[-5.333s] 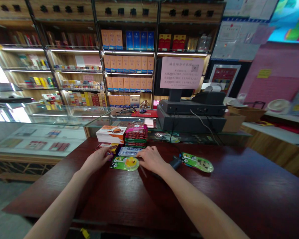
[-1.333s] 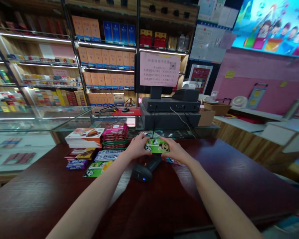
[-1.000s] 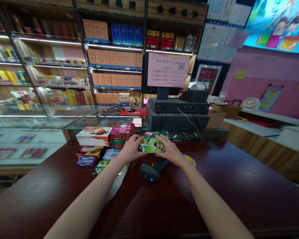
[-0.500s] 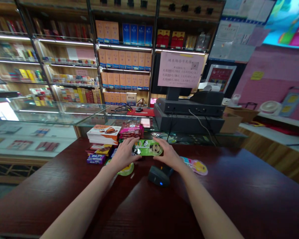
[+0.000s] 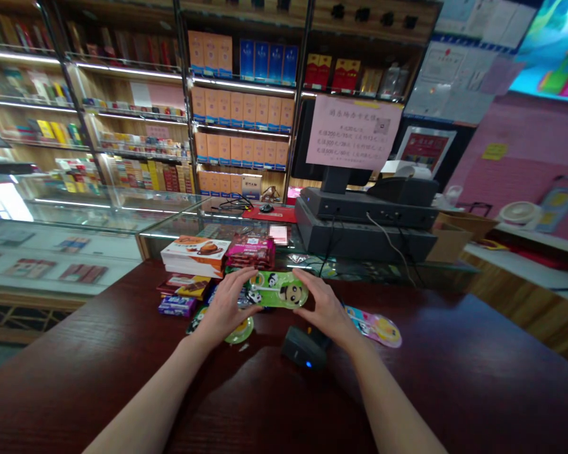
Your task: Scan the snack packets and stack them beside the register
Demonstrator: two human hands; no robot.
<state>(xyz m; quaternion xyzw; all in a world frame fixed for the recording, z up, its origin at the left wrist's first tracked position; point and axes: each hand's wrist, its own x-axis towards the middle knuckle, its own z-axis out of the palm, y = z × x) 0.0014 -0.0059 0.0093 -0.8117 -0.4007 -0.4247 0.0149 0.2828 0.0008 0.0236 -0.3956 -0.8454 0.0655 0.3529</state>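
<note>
I hold a green panda-printed snack packet point(image 5: 278, 292) level above a dark red wooden counter point(image 5: 454, 378). My left hand point(image 5: 227, 307) grips its left end and my right hand point(image 5: 325, 306) grips its right end, fingers closed on it. A black barcode scanner point(image 5: 305, 347) with a blue light lies on the counter just below my right hand. A second green packet point(image 5: 239, 331) lies under my left hand. A pink packet point(image 5: 377, 326) lies to the right of my right hand.
Stacked snack boxes point(image 5: 196, 255) and pink packets point(image 5: 250, 250) sit behind my hands, with small bars point(image 5: 176, 305) to the left. A cash register with a pink notice point(image 5: 364, 217) stands behind on a glass display case point(image 5: 99, 221). Shelves of boxed goods point(image 5: 241, 126) line the back wall.
Earlier both hands lay on packets flat on the counter. Now they hold the green panda packet up over the scanner and have shifted it slightly left and lower in the last second.
</note>
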